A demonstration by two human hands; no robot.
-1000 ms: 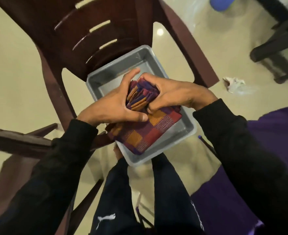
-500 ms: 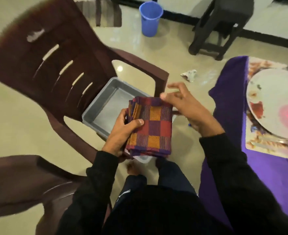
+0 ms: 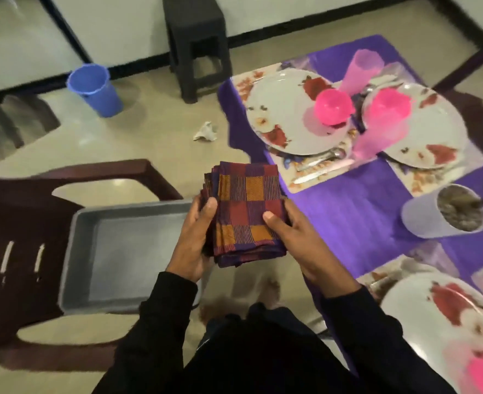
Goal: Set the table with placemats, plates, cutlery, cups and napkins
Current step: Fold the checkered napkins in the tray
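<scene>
Left hand [image 3: 196, 240] and right hand [image 3: 291, 237] clamp the folded checked napkin stack [image 3: 247, 214] between them, thumbs on top to keep it squared, the emptied grey tub [image 3: 126, 251] left of them, plates [image 3: 291, 112] beyond awaiting napkins.

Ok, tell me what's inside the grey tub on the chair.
The grey tub shows only a bare bottom. The left hand and its sleeve cover the tub's right edge, so anything there is hidden.

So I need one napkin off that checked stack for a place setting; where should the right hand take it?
Judging by the stack of napkins, pinch the top layer's far right corner from the table side: both hands clamp the near half, leaving the far edges free.
</scene>
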